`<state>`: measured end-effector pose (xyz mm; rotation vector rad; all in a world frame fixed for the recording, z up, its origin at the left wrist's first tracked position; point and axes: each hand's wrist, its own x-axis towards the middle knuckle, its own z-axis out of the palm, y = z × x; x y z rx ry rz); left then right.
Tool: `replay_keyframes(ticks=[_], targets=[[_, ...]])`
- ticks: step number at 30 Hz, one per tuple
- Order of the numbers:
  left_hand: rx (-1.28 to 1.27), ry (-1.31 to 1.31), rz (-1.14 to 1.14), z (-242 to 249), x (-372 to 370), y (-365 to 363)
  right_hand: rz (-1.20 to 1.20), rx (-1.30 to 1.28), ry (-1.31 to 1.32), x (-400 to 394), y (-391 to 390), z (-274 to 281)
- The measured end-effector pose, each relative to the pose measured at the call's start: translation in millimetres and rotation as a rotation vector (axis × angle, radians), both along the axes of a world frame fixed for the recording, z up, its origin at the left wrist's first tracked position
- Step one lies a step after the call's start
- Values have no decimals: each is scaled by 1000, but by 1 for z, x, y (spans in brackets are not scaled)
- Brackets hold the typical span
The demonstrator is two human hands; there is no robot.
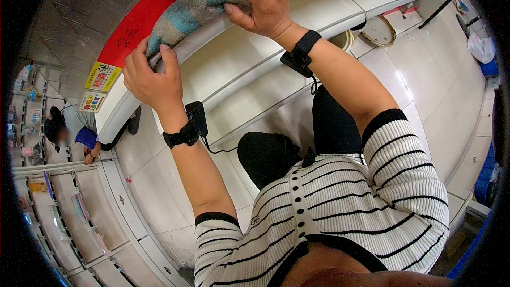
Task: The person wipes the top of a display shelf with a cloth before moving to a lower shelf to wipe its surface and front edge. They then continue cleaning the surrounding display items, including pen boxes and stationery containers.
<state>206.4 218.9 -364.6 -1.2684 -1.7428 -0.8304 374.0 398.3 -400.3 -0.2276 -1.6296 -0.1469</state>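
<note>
A folded fuzzy cloth [186, 16] with grey and teal stripes stretches between my two hands, over the edge of a white shelf. My left hand [155, 77] pinches its lower left end between thumb and fingers. At the upper right end, my right hand [260, 1] grips the cloth, thumb below and fingers on top. Just beyond the cloth is a red sign [135, 29] with handwriting on it. Yellow price labels [103, 76] sit on the shelf edge left of my left hand.
White shelf boards [319, 8] run below the cloth. A round lidded bucket [379, 31] stands at the right. Another person [79, 122] crouches at the far left near stocked shelves [66, 202]. A white plastic bag [481, 48] lies at the far right.
</note>
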Motion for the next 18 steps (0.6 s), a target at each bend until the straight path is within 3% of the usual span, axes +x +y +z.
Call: replay_keyframes(ticks=[18], targets=[[2,2,0,-2,-1,1,-12,9,4,1,0,0]])
